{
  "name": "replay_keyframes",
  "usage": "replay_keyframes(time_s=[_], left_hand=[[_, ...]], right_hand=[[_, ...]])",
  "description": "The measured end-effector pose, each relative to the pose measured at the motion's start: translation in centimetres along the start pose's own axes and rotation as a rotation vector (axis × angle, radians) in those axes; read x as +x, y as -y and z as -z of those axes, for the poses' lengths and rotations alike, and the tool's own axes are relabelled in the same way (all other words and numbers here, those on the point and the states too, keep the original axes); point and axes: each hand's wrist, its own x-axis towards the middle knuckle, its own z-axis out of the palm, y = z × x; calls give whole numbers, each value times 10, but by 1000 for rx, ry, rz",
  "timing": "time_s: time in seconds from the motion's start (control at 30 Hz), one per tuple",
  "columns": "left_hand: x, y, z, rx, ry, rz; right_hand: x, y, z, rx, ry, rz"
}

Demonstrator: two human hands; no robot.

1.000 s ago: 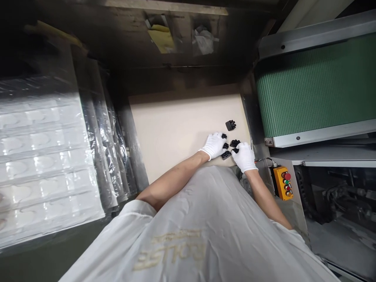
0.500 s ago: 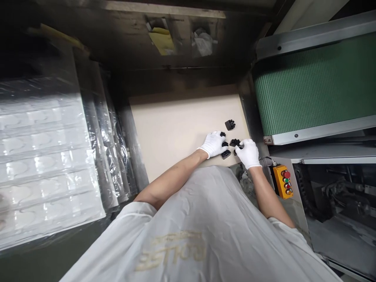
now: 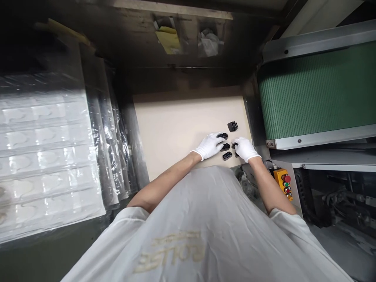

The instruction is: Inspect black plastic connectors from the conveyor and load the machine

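My left hand (image 3: 209, 146), in a white glove, rests on the pale board (image 3: 170, 125), its fingers apart. Its fingertips reach the upper small black plastic part (image 3: 223, 136) in a short column and come close to the middle black part (image 3: 225, 147). The lowest black part (image 3: 227, 156) of that column lies just below, untouched. Across from it, my gloved right hand (image 3: 246, 149) pinches another black plastic part (image 3: 234, 145), mostly hidden by the fingers. A further dark part peeks out beneath this hand. Farther up the board, one black part with small prongs (image 3: 233, 126) lies alone.
At left stand stacked clear plastic trays (image 3: 49, 156) with film wrapping. A green conveyor belt (image 3: 317, 94) runs at the right, above a yellow button box (image 3: 283, 184). A yellow cloth (image 3: 169, 40) and a crumpled whitish bundle (image 3: 209, 43) lie at the back.
My left hand has drawn back to the left, uncovering more of the parts column. My right hand has moved left and closed over a black part. The view has shifted slightly.
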Motion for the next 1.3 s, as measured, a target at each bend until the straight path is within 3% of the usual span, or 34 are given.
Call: replay_keyframes(time_s=[0.4,0.53,0.7,0.87,1.13,1.3], left_hand=[[10,9,-1,-32,-49,78],[-15,23,3,-72,-148,193],[-68,47,8,-105,-287,360],[-94,53,7,-103,-327,416],[-81,64,11,-202,-242,460],[-70,60,32,-229,-119,461]], right_hand=[[1,3,15,-44,73,89],[1,4,25,18,-30,58],[34,4,44,87,-223,-189],[73,4,49,97,-133,-180],[57,-11,30,168,-7,-56],[23,0,31,257,-131,-41]])
